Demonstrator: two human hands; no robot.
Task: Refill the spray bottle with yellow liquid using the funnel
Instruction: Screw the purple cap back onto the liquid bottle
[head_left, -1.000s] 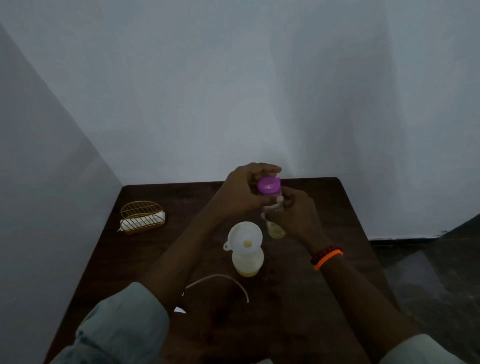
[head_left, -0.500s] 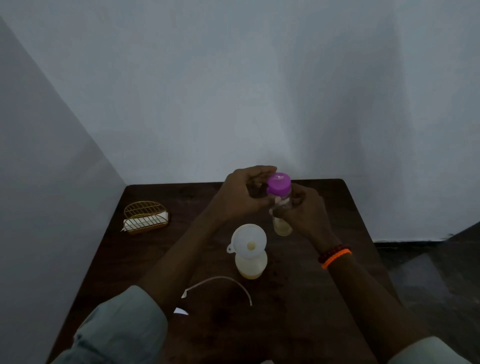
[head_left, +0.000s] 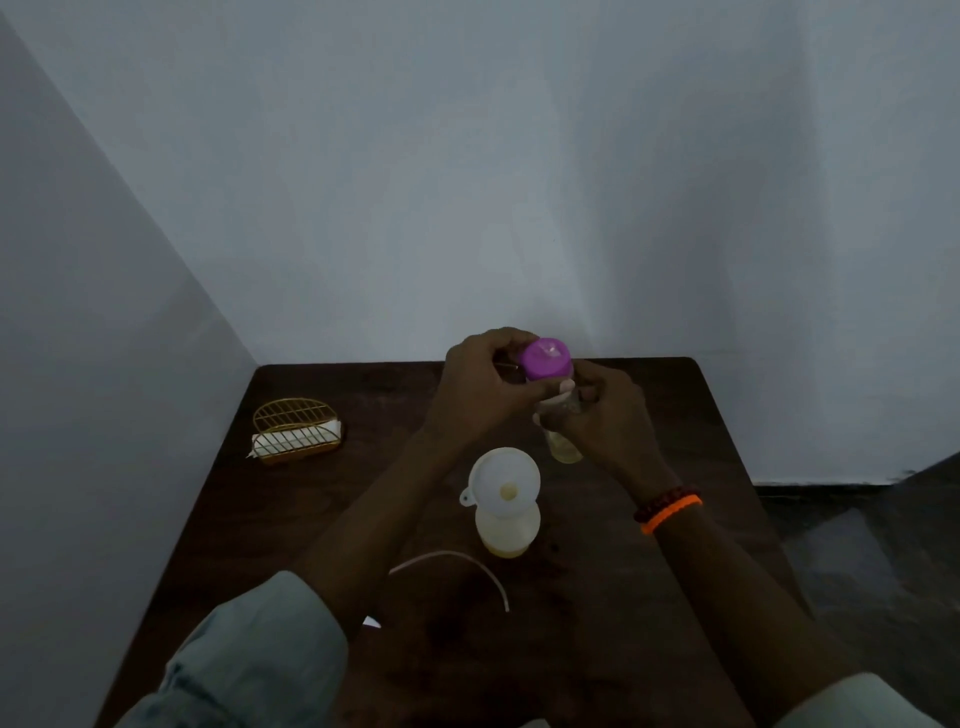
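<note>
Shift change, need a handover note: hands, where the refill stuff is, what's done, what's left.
Left hand: grips the purple cap of the small bottle.
Right hand: holds that bottle's body, raised at the table's far side.
White funnel sits in the neck of the spray bottle, which already holds some yellow liquid. Its dip tube lies loose on the table near it.
Cannot tell if the cap is going on or off.
Left: finish any pouring, remove funnel, refit sprayer.

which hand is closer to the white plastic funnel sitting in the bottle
Left, though only slightly. The left hand grips the purple cap above and behind the white plastic funnel; the right hand holds the small clear bottle behind and right of it.
</note>
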